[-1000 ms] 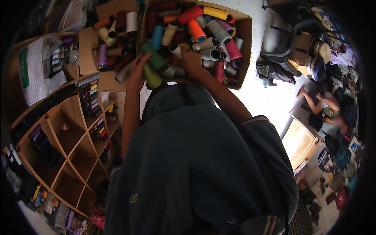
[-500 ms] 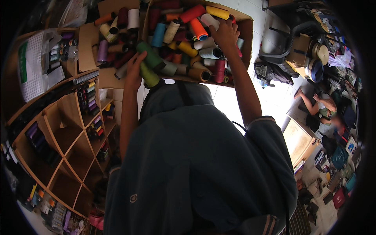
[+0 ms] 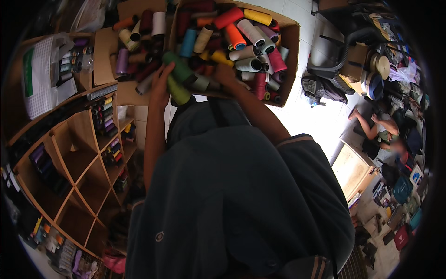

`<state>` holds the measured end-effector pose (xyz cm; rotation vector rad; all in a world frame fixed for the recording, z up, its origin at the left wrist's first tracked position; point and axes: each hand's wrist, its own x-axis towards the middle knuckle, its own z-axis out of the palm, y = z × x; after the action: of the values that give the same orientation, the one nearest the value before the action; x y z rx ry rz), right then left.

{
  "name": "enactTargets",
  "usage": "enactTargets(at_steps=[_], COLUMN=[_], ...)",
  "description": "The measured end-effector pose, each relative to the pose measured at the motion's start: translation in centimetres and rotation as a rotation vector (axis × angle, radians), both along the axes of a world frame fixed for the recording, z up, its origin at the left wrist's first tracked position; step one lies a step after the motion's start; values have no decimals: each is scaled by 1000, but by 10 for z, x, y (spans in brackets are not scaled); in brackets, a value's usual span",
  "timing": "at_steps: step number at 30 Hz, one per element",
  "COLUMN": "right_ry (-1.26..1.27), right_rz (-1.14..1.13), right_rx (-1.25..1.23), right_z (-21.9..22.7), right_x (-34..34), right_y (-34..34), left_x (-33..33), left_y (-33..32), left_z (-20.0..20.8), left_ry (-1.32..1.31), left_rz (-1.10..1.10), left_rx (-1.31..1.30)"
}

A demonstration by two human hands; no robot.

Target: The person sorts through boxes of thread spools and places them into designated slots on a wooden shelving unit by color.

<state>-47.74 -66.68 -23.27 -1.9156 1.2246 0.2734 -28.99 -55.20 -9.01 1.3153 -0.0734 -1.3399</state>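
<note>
My left hand [image 3: 161, 86] is closed round green cones of thread at the near left edge of a cardboard box [image 3: 291, 60]. One is a dark green thread cone [image 3: 178, 68], the other a yellow-green thread cone [image 3: 178, 90] just below it. Down among the cones in the box is my right hand [image 3: 226, 76], its fingers dark and hidden from sight. Close to it lie a yellow cone [image 3: 221, 57], a grey-green cone [image 3: 200, 83] and a pale grey cone [image 3: 248, 64]. Red, orange, blue and white cones fill the rest of the box.
Left of the box, a second carton [image 3: 104, 58] holds more thread cones. A wooden shelf [image 3: 76, 162] with square compartments and some spools stands at the left. On the right are a dark chair [image 3: 341, 58], a pale wooden cabinet [image 3: 350, 165] and a seated person [image 3: 385, 125] among scattered goods.
My right hand has moved from the far right of the box leftward and nearer, down among the cones. Grey and pink cones there are now uncovered. My left hand keeps its hold.
</note>
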Motion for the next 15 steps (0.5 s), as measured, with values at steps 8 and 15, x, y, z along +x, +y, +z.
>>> enactTargets(at_steps=[8,15], right_ry=[62,-200], right_rz=[-168,-62], right_rx=[66,156], right_z=[-43,-28], right_x=[1,-19], right_y=[12,10], left_x=[-2,-4], left_y=[4,-1], left_z=[-10,-6], left_ry=[-7,-14], left_rz=[-3,22], left_rx=[-14,9])
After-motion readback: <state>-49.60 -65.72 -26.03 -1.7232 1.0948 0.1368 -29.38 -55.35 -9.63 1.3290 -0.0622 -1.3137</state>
